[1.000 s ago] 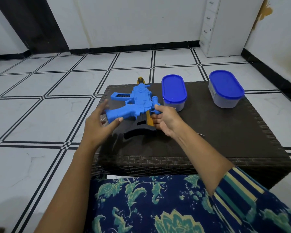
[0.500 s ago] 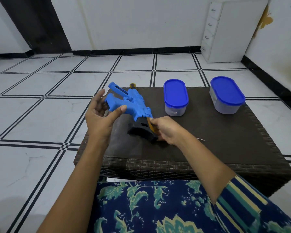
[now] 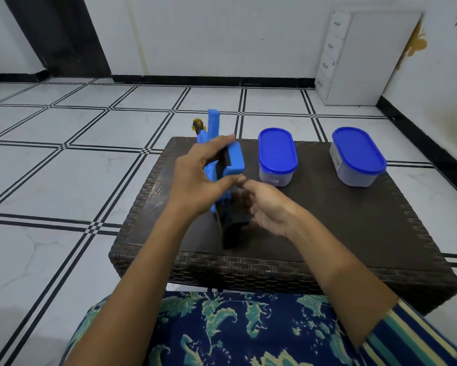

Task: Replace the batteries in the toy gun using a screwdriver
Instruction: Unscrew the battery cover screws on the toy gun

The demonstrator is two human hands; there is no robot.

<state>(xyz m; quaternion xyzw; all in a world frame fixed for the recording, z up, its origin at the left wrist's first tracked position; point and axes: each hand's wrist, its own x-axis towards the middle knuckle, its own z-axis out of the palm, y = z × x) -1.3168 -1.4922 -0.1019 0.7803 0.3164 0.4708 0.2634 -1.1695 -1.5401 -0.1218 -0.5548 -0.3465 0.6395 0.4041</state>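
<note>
toy gun just went from flat to standing on edge, left side of wicker table. left hand grips its blue body. right hand at black stock, grip unclear. likely orienting it to reach the batteries, unscrewing not started.

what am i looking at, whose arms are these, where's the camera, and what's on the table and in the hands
There is no machine: a person works with bare hands, and the camera sits on their head, looking forward and down, so the arms rising from the bottom are their own. The left hand holds a blue and black toy gun tipped up on end over a dark woven table. The right hand is close beside the gun's black end; whether it grips is unclear. A blue-lidded tub and a second tub to its right stand on the table.
</note>
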